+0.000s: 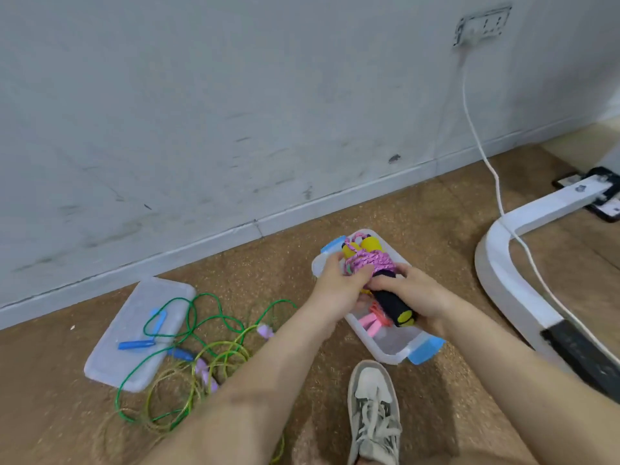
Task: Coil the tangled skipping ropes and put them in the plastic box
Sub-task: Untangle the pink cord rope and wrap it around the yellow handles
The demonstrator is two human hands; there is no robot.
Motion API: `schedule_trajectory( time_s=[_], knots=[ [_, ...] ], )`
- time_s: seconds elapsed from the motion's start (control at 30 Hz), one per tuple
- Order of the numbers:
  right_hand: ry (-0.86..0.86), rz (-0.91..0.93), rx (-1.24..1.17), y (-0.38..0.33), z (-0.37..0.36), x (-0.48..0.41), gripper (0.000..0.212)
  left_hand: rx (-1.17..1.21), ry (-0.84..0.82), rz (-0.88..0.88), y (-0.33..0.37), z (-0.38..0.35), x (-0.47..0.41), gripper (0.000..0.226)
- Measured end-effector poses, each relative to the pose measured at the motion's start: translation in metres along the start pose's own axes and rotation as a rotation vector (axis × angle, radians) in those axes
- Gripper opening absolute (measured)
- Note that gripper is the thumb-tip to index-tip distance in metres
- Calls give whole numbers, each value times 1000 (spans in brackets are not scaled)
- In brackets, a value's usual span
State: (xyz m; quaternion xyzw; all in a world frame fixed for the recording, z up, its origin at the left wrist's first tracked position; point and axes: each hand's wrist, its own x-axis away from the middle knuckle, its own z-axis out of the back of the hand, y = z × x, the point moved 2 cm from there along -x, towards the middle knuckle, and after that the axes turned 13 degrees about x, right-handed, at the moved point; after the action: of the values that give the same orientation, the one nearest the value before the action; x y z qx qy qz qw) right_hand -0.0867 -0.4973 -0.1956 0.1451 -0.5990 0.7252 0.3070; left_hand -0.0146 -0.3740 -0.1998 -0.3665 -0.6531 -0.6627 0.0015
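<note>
- Over the plastic box (385,355), both hands clasp one coiled pink rope (370,263). The left hand (337,285) curls round the windings, and the right hand (417,297) grips a black-and-yellow handle (396,308).
- Beneath the bundle, a pink-handled rope (370,322) already lies in the box.
- Step in hand, by my judgement: setting this coil inside. The next move calls for lowering it and releasing without the windings springing loose.
- Left of the box, green and yellow ropes (221,355) lie tangled partly over the lid (134,297), not yet coiled.

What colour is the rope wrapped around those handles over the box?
The coiled rope is braided pink and purple, clearest in the head view.
</note>
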Motion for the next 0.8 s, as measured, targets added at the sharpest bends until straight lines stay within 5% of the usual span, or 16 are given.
schedule_trajectory(
  time_s=[0.1,0.27,0.5,0.63,0.8],
  knots=[
    [84,25,30,29,-4,-31,11,-91,-11,23,-28,-15,-37,18],
    [76,60,190,71,-10,-83,11,-652,-59,38,-64,-14,-87,37],
    [119,66,451,96,-33,-147,54,-1428,66,-154,-81,5,-110,24],
    [44,-24,926,112,-43,-175,94,-1528,45,-240,-88,8,-119,25],
    [135,103,981,120,-45,-186,89,-1655,-63,-291,-104,8,-126,39]
  ],
)
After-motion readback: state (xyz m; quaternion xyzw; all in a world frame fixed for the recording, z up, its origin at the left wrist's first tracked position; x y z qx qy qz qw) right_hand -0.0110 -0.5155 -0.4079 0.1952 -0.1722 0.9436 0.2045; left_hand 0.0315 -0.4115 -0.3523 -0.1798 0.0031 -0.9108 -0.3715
